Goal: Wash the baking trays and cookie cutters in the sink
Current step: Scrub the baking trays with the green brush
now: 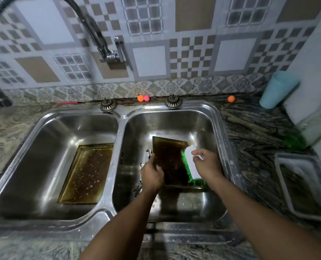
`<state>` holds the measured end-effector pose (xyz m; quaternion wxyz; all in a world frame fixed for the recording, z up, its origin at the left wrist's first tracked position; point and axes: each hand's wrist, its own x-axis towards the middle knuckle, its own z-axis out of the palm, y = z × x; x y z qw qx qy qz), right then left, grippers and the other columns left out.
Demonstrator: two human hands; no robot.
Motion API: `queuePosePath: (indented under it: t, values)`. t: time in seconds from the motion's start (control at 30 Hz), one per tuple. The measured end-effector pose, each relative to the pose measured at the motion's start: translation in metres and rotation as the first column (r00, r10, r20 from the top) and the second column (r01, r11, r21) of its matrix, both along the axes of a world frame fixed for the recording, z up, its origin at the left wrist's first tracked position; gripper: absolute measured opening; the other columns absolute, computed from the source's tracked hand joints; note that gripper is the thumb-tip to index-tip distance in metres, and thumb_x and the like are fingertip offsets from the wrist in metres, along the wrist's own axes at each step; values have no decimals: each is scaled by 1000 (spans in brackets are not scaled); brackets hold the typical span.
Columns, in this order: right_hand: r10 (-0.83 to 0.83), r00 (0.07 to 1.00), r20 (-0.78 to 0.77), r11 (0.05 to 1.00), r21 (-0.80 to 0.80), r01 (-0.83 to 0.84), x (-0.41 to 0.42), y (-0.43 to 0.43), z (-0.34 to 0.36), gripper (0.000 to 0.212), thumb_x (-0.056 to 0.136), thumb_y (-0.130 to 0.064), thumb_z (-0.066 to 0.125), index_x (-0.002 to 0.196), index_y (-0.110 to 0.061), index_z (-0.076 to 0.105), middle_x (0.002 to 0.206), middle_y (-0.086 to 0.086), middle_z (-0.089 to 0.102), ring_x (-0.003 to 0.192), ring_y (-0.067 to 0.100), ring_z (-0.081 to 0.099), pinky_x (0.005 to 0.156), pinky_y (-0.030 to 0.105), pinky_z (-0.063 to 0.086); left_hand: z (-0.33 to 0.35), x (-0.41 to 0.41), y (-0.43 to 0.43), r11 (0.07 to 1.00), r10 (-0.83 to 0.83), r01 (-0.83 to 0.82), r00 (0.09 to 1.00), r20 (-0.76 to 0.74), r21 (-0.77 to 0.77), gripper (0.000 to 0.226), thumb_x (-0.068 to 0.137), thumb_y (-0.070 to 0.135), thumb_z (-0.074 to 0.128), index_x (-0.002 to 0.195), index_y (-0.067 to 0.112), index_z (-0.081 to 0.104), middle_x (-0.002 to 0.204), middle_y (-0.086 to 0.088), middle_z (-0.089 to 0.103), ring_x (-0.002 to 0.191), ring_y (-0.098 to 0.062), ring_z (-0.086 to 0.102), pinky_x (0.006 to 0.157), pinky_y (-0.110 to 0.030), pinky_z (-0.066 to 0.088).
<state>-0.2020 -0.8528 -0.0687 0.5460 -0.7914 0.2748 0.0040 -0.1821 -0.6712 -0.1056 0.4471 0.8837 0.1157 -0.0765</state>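
Observation:
A dark, stained baking tray (170,156) stands tilted in the right basin of the steel double sink (118,139). My left hand (152,174) grips its left edge. My right hand (206,164) holds a white scrub brush with green bristles (190,166), bristles against the tray's right side. A second brownish baking tray (86,173) lies flat in the left basin, dotted with droplets. A third tray (304,186) rests on the counter at the right. I cannot pick out any cookie cutters.
A flexible faucet (107,51) is mounted on the tiled wall above the divider. Two sink strainers (108,104) (173,101) sit on the back rim. A blue cup (277,90) and a glass jar (317,124) stand at the right.

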Motion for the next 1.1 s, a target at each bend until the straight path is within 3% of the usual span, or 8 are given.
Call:
queuePosePath:
  t: [0.1, 0.23, 0.37, 0.47, 0.57, 0.67, 0.77, 1.1]
  values:
    - [-19, 999, 30, 1000, 24, 18, 1, 8, 19, 21, 95, -8, 56, 104, -18, 71, 123, 5, 62, 99, 17, 56, 73, 24, 45, 28, -9, 11, 997, -59, 61, 996, 69, -38, 47, 100, 8, 49, 142, 29, 56, 115, -1, 73, 101, -17, 68, 88, -26, 53]
    - [-79, 994, 75, 997, 4, 78, -7, 16, 43, 19, 95, -8, 57, 96, -21, 70, 109, 0, 63, 94, 15, 57, 79, 23, 41, 43, -17, 27, 978, -192, 199, 976, 103, -67, 49, 101, 18, 48, 138, 51, 51, 120, 7, 68, 106, -14, 68, 89, -41, 61]
    - [-119, 986, 120, 989, -76, 129, -21, 21, 61, 20, 91, -9, 58, 96, -22, 72, 106, -3, 67, 96, 16, 61, 86, 25, 48, 61, -23, 37, 971, -239, 234, 951, 196, 49, 46, 103, 26, 49, 142, 50, 48, 119, 13, 59, 99, -4, 59, 76, -15, 46]
    - [-147, 978, 148, 982, -100, 163, -31, 22, 70, 21, 91, -8, 58, 94, -24, 72, 112, -2, 69, 103, 21, 64, 92, 31, 51, 69, -25, 42, 964, -264, 264, 932, 248, 34, 46, 103, 24, 50, 144, 44, 50, 116, 8, 61, 100, -8, 59, 83, -26, 51]
    - [-175, 969, 172, 972, -124, 198, -44, 19, 76, 24, 91, -9, 58, 91, -30, 70, 121, 0, 69, 107, 22, 64, 94, 34, 53, 79, -29, 39, 956, -267, 290, 922, 281, -44, 45, 103, 20, 50, 144, 38, 51, 119, 5, 65, 103, -7, 60, 87, -27, 49]
    - [-186, 967, 174, 968, -134, 210, -56, 11, 83, 24, 94, -8, 57, 97, -28, 68, 127, 1, 66, 118, 20, 60, 96, 28, 46, 86, -31, 29, 947, -256, 304, 910, 326, -103, 47, 101, 17, 49, 143, 39, 53, 129, 10, 67, 112, -10, 62, 97, -34, 53]
    - [-212, 962, 174, 958, -159, 240, -64, -5, 95, 23, 94, -7, 57, 105, -23, 69, 129, 2, 65, 120, 20, 60, 93, 23, 42, 94, -36, 18, 933, -270, 328, 909, 318, -145, 48, 101, 20, 48, 143, 45, 49, 127, 9, 64, 106, -16, 66, 91, -45, 60]
    - [-333, 922, 195, 882, -281, 378, -90, -98, 114, 23, 90, -11, 58, 109, -15, 70, 125, 10, 66, 111, 30, 61, 84, 26, 40, 94, -54, -21, 968, -202, 235, 939, 280, -89, 49, 101, 25, 46, 143, 50, 46, 111, 9, 70, 94, -18, 69, 81, -49, 62]
